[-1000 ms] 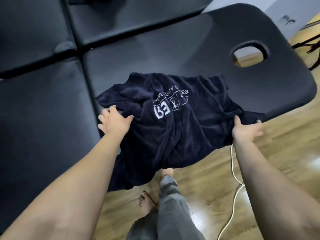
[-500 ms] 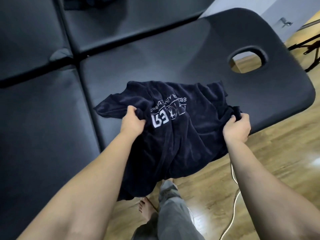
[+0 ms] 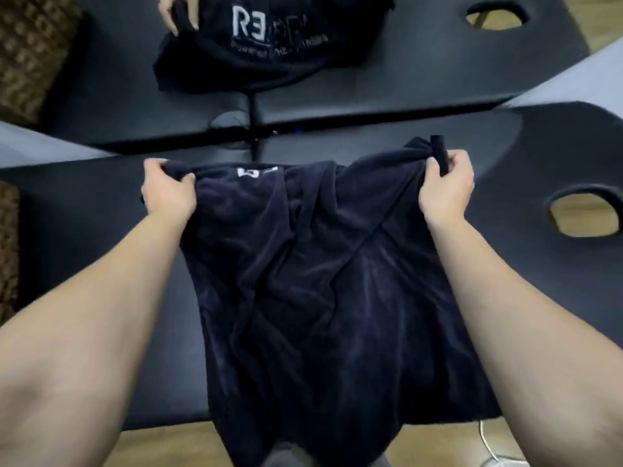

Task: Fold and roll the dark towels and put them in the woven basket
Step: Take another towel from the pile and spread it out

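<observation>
L hand [image 3: 168, 190] and R hand [image 3: 446, 185] each grip a far corner of the dark towel [image 3: 320, 291] – fingers curled round bunched cloth, top edge held up, rest draping over near table [image 3: 84, 264] edge toward floor. Far table [image 3: 404, 92] has 2nd towel [image 3: 269, 45] w/ white lettering – another person's hand [image 3: 178, 11] holds its left edge. Basket [image 3: 30, 52] far left, partly in view

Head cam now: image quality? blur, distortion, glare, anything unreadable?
Head view: soft overall, with smeared texture on the held towel; wide-angle bending curves the massage table edges; lighting is dim and even, without hard glare; dark towel on dark padding gives low contrast; the logo on the far towel is only partly legible; the left hand and right hand are well exposed.
</observation>
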A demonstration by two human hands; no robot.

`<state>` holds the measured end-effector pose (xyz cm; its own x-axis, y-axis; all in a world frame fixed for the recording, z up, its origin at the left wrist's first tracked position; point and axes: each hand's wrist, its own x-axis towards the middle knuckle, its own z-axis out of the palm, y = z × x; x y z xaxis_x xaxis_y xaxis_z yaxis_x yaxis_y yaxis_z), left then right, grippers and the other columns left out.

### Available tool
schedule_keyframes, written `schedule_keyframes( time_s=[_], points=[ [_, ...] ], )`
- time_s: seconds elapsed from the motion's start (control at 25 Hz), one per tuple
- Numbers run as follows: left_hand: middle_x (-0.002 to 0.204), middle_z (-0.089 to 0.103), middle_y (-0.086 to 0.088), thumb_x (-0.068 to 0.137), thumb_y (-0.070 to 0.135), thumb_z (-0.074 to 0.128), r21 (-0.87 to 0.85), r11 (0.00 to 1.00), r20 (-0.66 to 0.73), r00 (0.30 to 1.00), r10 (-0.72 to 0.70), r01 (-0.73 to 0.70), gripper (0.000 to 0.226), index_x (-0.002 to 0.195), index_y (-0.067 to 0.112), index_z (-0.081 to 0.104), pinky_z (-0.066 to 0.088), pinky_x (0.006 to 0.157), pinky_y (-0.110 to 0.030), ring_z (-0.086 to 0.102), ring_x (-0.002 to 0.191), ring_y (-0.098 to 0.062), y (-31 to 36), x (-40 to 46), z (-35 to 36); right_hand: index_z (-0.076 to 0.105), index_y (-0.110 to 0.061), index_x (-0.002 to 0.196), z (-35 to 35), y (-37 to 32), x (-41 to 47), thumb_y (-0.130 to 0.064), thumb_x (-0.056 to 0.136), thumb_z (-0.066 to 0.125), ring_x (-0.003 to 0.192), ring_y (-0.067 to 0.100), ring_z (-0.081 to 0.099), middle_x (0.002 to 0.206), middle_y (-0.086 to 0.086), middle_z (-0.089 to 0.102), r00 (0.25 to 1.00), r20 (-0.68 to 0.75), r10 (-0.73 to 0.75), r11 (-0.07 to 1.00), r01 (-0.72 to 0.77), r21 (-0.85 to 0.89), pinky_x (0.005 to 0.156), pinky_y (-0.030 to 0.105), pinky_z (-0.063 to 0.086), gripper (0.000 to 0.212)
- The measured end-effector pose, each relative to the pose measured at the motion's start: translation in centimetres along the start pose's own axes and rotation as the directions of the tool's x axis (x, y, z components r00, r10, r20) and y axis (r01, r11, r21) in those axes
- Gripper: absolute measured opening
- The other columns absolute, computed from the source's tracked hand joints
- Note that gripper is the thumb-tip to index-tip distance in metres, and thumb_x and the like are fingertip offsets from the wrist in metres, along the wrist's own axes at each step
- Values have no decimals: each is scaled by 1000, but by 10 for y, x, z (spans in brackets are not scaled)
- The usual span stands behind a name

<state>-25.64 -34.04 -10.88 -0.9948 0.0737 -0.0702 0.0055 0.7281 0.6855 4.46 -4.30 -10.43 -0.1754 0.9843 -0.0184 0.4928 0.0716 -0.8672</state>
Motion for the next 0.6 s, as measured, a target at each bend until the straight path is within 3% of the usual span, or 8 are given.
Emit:
schedule_keyframes(
  time_s=[0.12,0.24,0.32,0.4,0.44,0.48,0.56,0.6],
  points=[
    [144,51,-15,77,54,78,3,957,87,953,-290,291,94,146,10,32,39,112,-38,50,132,-35,-22,13,-5,51,-12,127,31,13,-21,-45,94,65,108,25,61,105,0,62,973,176,147,987,-133,-87,94,26,41,48],
    [146,48,-16,66,73,76,7,861,198,843,-500,508,117,150,10,24,41,110,-47,51,129,-37,-66,-16,-10,49,-14,133,40,39,-53,-65,84,68,120,32,56,120,7,63,922,282,263,923,-156,-352,106,47,39,73],
    [130,58,-10,62,81,72,132,867,235,835,-497,479,104,137,15,42,46,103,-47,58,115,-33,-93,-36,-12,54,-14,132,41,52,-63,-67,85,64,123,36,50,124,9,61,936,275,222,787,-6,-616,103,53,34,72],
    [109,65,1,74,73,69,173,939,279,899,-336,297,68,114,19,57,51,94,-46,64,106,-30,-112,-53,-10,60,-11,124,38,57,-65,-59,93,59,120,39,46,123,15,58,960,251,126,639,115,-760,101,55,32,57],
    [103,67,4,83,63,67,105,965,295,920,-260,239,48,105,20,61,53,87,-42,66,103,-28,-115,-59,-10,62,-9,114,35,57,-64,-54,96,55,116,40,45,117,17,58,968,239,73,644,137,-753,100,54,32,49],
    [99,70,7,89,56,65,5,969,296,926,-236,245,35,98,22,64,53,79,-36,68,99,-25,-114,-63,-12,59,-10,103,29,56,-63,-51,98,52,111,39,46,106,16,60,977,211,33,715,125,-688,97,53,33,42],
    [92,73,7,91,55,64,-216,898,297,902,-314,384,32,91,23,69,51,69,-29,70,91,-19,-106,-63,-21,48,-15,92,14,54,-61,-53,98,47,98,34,49,84,6,58,993,117,29,918,20,-397,83,43,40,38],
    [89,73,7,90,57,64,-300,833,309,873,-376,465,38,88,19,69,51,68,-29,69,87,-18,-100,-64,-26,46,-16,91,6,54,-59,-54,97,47,91,31,52,81,1,57,995,83,51,964,-27,-263,77,39,40,38]
  ],
)
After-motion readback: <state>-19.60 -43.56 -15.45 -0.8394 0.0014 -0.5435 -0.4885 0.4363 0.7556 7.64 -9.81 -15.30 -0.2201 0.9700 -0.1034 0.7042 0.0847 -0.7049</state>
